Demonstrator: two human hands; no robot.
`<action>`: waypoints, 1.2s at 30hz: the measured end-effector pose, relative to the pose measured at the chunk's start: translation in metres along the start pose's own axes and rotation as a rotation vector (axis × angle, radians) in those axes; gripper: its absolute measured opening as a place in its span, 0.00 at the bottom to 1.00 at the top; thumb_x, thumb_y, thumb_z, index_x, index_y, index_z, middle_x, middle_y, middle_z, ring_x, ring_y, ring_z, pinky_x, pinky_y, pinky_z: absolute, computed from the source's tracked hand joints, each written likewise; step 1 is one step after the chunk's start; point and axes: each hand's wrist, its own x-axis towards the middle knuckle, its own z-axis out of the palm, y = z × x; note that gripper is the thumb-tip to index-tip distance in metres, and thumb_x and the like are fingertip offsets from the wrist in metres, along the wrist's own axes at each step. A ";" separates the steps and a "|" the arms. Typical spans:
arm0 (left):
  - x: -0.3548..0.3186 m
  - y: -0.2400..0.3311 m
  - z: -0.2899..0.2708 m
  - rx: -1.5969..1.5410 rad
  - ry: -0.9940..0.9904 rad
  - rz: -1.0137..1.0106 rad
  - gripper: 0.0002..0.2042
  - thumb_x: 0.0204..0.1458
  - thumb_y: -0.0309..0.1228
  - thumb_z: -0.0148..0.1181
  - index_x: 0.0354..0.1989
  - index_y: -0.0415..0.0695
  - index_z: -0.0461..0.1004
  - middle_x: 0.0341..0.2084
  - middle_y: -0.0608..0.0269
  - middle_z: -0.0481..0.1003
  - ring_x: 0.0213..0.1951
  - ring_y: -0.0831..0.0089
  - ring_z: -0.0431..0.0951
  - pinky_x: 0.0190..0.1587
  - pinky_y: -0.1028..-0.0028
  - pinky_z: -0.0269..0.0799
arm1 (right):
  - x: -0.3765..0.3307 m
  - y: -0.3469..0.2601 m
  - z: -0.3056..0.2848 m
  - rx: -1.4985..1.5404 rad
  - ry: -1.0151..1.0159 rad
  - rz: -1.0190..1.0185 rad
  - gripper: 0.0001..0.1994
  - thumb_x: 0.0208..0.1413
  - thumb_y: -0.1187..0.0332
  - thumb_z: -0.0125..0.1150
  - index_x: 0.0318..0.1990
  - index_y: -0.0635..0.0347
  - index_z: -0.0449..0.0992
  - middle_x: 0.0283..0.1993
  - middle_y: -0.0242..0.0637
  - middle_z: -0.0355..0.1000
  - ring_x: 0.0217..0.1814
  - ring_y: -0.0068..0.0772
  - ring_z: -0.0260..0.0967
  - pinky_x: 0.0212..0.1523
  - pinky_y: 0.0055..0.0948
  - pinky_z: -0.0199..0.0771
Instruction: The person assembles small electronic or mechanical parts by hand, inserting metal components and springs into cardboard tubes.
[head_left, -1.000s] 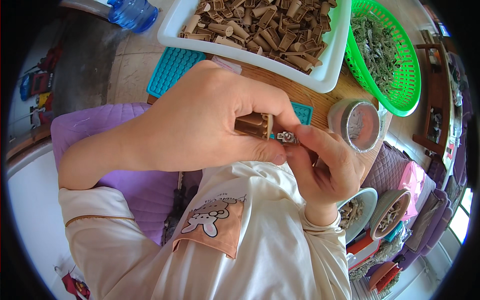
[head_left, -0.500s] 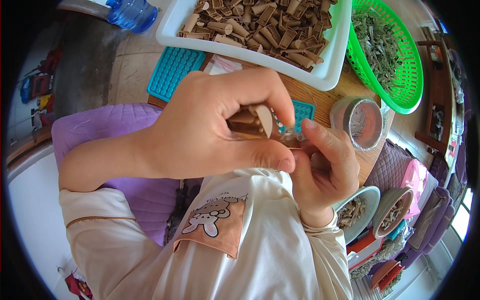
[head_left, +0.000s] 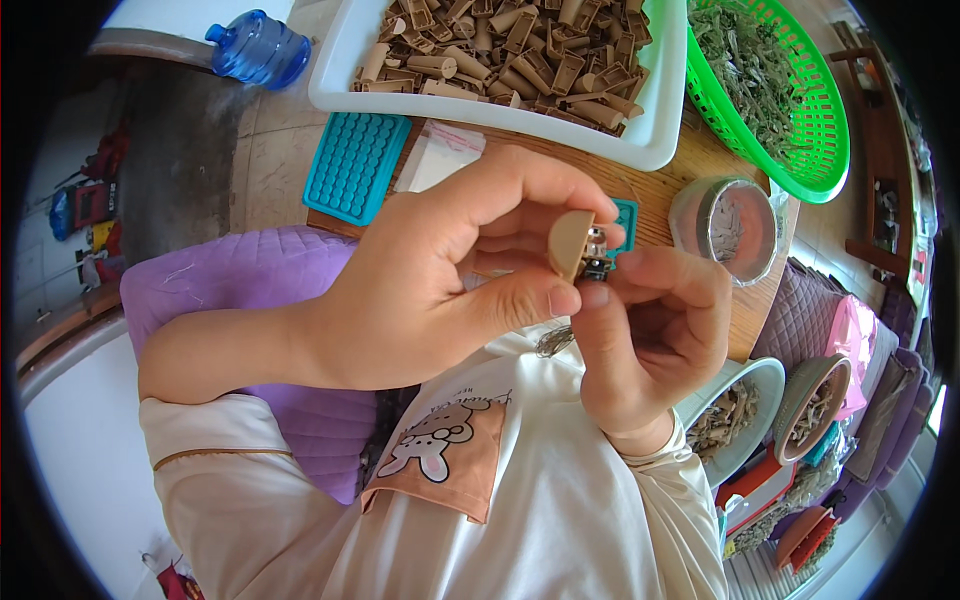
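My left hand (head_left: 450, 260) is closed around a brown plastic housing (head_left: 568, 245), its half-round end cap turned toward my right hand. A small part with clear and dark pieces (head_left: 597, 255) sits against the flat side of that cap. My right hand (head_left: 660, 335) pinches at this part with thumb and index finger, and its other fingers curl in. Beneath the hands hangs a bundle of thin dark wires (head_left: 554, 341); where it joins is hidden. Many similar brown housings (head_left: 520, 50) fill a white bin (head_left: 480, 112) beyond my hands.
On the wooden table (head_left: 655, 205) are a teal dimpled tray (head_left: 355, 165), another teal tray (head_left: 627, 218) partly behind my fingers, white packets (head_left: 440, 155) and a round tub (head_left: 735, 275). A green basket (head_left: 825, 150) of wire bundles stands far right. Two bowls (head_left: 768, 380) (head_left: 840, 385) sit nearer right.
My left hand has turned the housing, so its end cap and the small part now show more plainly. Both hands have shifted slightly right in the picture. The wire bundle has come into sight.
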 end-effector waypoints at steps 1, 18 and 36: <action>0.000 0.002 -0.001 0.000 -0.004 -0.003 0.21 0.46 0.27 0.55 0.47 0.38 0.55 0.42 0.54 0.66 0.47 0.71 0.67 0.48 0.74 0.63 | 0.000 0.000 0.001 0.033 0.011 0.014 0.12 0.38 0.84 0.59 0.31 0.68 0.65 0.23 0.35 0.67 0.15 0.12 0.57 0.12 0.12 0.53; -0.003 0.004 -0.003 0.116 0.093 -0.013 0.24 0.36 0.28 0.64 0.44 0.37 0.62 0.36 0.60 0.71 0.39 0.76 0.71 0.42 0.79 0.69 | -0.008 0.001 0.003 0.130 0.071 0.005 0.10 0.38 0.84 0.59 0.30 0.69 0.66 0.20 0.35 0.65 0.14 0.11 0.57 0.11 0.13 0.51; 0.000 0.004 -0.002 0.017 0.189 -0.119 0.22 0.51 0.37 0.48 0.52 0.36 0.56 0.43 0.53 0.67 0.44 0.72 0.69 0.45 0.74 0.66 | -0.017 0.008 0.021 0.232 0.023 0.355 0.12 0.44 0.85 0.50 0.38 0.67 0.65 0.34 0.37 0.61 0.30 0.20 0.60 0.30 0.16 0.61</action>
